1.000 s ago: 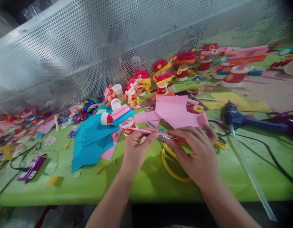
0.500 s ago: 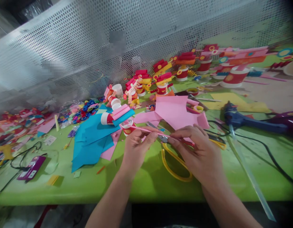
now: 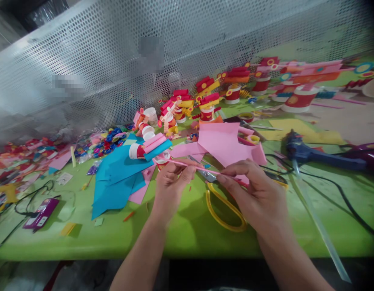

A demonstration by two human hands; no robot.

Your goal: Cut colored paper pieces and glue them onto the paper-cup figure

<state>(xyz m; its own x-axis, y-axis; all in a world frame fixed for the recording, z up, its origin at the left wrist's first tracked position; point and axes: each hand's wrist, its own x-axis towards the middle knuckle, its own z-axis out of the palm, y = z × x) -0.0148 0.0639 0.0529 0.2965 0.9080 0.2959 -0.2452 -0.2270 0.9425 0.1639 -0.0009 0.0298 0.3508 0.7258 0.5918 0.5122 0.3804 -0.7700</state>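
A thin pink rolled paper stick (image 3: 207, 170) spans the gap between my hands, held roughly level above the table. My left hand (image 3: 174, 182) pinches it toward its left end. Thumb and fingers of my right hand (image 3: 250, 188) close on it farther right. Beneath the stick lie scissors with yellow handles (image 3: 225, 208), their blades partly hidden. Pink paper sheets (image 3: 220, 139) spread just beyond my hands. Left of them, a paper cup (image 3: 137, 151) lies on its side, with pink and blue paper rolls (image 3: 156, 146) joined to it.
Blue paper sheets (image 3: 114, 186) lie to the left, near a purple power strip (image 3: 41, 214). A blue glue gun (image 3: 320, 155) with a clear glue stick (image 3: 320, 226) and black cord is at right. Several decorated cups (image 3: 234, 93) line the back before a perforated metal panel (image 3: 114, 60).
My hands have drawn slightly apart along the pink stick, the left one shifting left and the right one a little right. More of the stick shows between them.
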